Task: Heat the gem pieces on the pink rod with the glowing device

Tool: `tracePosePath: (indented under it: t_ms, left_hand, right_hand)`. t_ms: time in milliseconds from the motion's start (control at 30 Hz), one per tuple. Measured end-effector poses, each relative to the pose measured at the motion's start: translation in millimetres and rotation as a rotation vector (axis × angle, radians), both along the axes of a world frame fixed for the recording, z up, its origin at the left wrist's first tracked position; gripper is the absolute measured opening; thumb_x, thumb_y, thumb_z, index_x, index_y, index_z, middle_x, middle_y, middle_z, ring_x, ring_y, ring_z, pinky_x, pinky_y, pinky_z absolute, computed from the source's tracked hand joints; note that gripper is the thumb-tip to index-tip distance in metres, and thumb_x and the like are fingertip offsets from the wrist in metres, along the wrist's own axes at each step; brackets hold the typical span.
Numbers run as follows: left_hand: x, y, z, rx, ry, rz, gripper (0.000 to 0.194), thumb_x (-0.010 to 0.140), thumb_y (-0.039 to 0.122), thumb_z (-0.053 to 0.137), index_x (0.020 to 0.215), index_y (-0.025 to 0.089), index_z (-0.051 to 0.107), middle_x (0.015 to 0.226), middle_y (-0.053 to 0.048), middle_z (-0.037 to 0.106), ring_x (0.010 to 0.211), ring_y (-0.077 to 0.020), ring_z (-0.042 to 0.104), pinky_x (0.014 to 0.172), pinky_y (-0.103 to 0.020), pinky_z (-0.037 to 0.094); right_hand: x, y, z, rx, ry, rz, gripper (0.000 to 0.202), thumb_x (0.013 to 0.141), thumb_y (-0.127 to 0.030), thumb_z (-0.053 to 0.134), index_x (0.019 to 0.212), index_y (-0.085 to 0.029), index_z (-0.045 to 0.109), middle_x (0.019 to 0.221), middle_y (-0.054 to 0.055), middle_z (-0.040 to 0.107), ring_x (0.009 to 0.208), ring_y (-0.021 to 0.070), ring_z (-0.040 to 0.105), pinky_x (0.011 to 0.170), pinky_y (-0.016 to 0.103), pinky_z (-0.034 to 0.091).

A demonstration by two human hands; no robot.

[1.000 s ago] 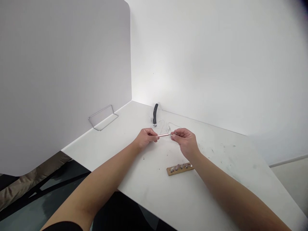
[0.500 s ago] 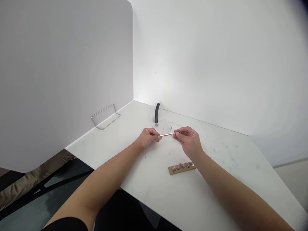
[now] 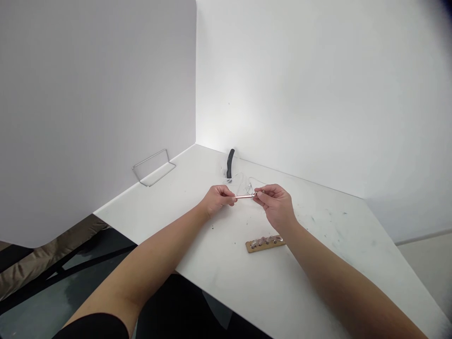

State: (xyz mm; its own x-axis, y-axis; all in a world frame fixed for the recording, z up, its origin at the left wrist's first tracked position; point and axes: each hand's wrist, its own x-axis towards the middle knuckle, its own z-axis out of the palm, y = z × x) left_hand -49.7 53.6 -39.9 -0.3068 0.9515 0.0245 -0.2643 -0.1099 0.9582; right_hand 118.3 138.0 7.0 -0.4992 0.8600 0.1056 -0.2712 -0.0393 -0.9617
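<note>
Between my two hands a thin pinkish metallic rod (image 3: pixel 244 197) lies nearly level above the table. My left hand (image 3: pixel 219 199) pinches its left end between thumb and fingers. The fingers of my right hand (image 3: pixel 274 201) are closed on the rod's right end, where a small shiny piece shows at the fingertips, too small to make out. Below my right hand, a brown strip (image 3: pixel 263 246) carrying several clear, shiny pieces rests on the table, its right end partly hidden by my right forearm.
Behind my hands stands a curved black handle (image 3: pixel 230 165), with clear material and a thin pale cable (image 3: pixel 257 181) near it. A metal wire frame (image 3: pixel 154 168) leans at the left panel. White walls (image 3: pixel 282 94) border the white table (image 3: pixel 226 268).
The view has shifted slightly, so the objects on the table appear a little higher. The rod looks a bit more level between my hands; both hands keep their hold.
</note>
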Motion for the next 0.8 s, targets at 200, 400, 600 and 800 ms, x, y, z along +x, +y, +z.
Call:
tracePosePath:
  t_ms: [200,400,600,800]
  left_hand:
    - [-2.2,0.5,-1.5,0.006,-0.007,0.016,0.018,0.058,0.019,0.075,0.063,0.012,0.059,0.059,-0.002,0.065,0.056,-0.0111,0.058,0.063,-0.027,0.043]
    - [-2.5,-0.4,-1.5,0.001,0.001,0.016,0.018,0.058,0.02,0.076,0.064,0.012,0.06,0.06,-0.002,0.065,0.056,-0.0113,0.058,0.063,-0.027,0.043]
    - [-1.7,-1.5,0.6,0.005,-0.002,0.003,0.018,0.058,0.019,0.076,0.062,0.012,0.06,0.06,-0.003,0.065,0.056,-0.0115,0.058,0.063,-0.027,0.042]
    - [-1.8,-1.0,-0.4,-0.004,0.003,0.0,0.018,0.058,0.019,0.076,0.063,0.012,0.06,0.059,-0.003,0.065,0.056,-0.0116,0.058,0.063,-0.027,0.042]
  right_hand:
    - [0.8,-0.1,-1.3,0.019,0.004,0.005,0.022,0.054,-0.022,0.08,0.067,-0.02,0.063,0.07,0.0,0.07,0.062,0.0137,0.063,0.071,0.038,0.057]
    - [0.3,-4.5,0.4,0.004,0.002,0.021,0.021,0.054,-0.022,0.08,0.067,-0.02,0.063,0.07,-0.001,0.069,0.061,0.0132,0.063,0.071,0.036,0.056]
    - [2.2,-0.1,-1.0,0.008,0.018,0.005,0.021,0.056,-0.021,0.08,0.068,-0.02,0.063,0.071,0.0,0.07,0.062,0.0125,0.063,0.073,0.036,0.055]
    - [2.5,-2.4,1.7,0.028,0.02,0.021,0.02,0.057,-0.021,0.079,0.069,-0.02,0.063,0.072,0.0,0.07,0.062,0.0132,0.064,0.074,0.038,0.056]
